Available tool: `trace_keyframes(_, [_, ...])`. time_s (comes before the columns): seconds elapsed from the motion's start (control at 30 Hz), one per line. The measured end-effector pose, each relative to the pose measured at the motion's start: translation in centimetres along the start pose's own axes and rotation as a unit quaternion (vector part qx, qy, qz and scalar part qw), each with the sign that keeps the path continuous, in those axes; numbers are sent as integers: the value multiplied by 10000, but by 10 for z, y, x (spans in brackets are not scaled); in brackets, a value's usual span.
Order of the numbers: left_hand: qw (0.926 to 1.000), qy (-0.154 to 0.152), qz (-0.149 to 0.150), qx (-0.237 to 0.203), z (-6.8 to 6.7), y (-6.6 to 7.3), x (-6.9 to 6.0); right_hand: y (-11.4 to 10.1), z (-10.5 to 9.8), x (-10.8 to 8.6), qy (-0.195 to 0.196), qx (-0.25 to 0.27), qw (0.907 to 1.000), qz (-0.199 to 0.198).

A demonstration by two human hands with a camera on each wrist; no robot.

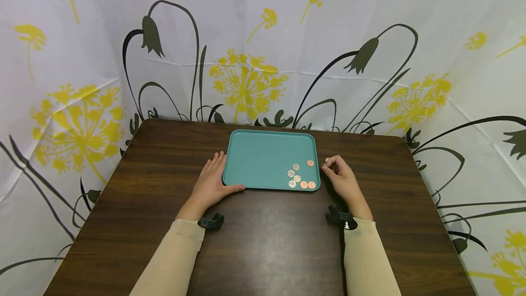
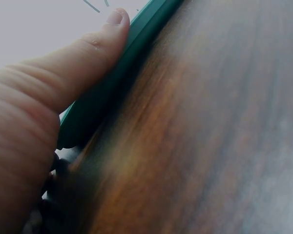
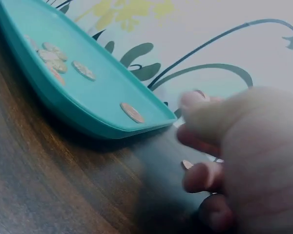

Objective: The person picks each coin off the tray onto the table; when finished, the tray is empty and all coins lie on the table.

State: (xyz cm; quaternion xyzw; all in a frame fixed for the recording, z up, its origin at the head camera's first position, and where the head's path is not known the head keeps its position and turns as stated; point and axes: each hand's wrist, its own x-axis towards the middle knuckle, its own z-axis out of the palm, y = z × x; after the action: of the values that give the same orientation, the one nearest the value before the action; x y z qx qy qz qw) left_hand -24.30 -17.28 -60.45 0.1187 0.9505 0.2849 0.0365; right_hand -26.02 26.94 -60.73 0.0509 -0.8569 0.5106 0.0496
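Note:
A teal tray (image 1: 259, 156) lies on the table with several silver and copper coins (image 1: 297, 178) in its near right part. My left hand (image 1: 208, 185) spreads straight fingers beside the tray's left edge, its thumb touching the near rim; the left wrist view shows the thumb (image 2: 95, 53) along the tray side (image 2: 100, 97). Just off the tray's right edge, my right hand (image 1: 344, 185) pinches a small coin (image 3: 199, 93) between thumb and forefinger. Another coin (image 3: 187, 165) shows by the lower fingers in the right wrist view; whether they hold it I cannot tell.
The dark wooden table (image 1: 267, 241) extends around the tray. White cloth (image 1: 263, 26) printed with yellow and dark green flowers hangs behind and at both sides. Each wrist wears a black band (image 1: 211, 221).

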Motion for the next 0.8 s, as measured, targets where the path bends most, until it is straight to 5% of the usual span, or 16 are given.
trace_keyframes(0.1, [10000, 17, 7, 11, 0, -1, 0, 4, -3, 1, 653, 317, 9973, -92])
trace_keyframes(0.2, [10000, 56, 43, 1, 0, -1, 0, 7, -11, -1, 1399, 56, 9901, -83])
trace_keyframes(0.4, [10000, 54, 49, -41, 0, 0, -1, 15, -29, -5, 2730, -911, 9559, 592])
trace_keyframes(0.6, [10000, 7, 6, -15, 1, -2, -1, 16, -34, -8, 2377, -1243, 9571, 1098])
trace_keyframes(0.8, [10000, 25, 40, -25, 1, -2, 0, 15, -30, -6, 2315, -1591, 9534, 1098])
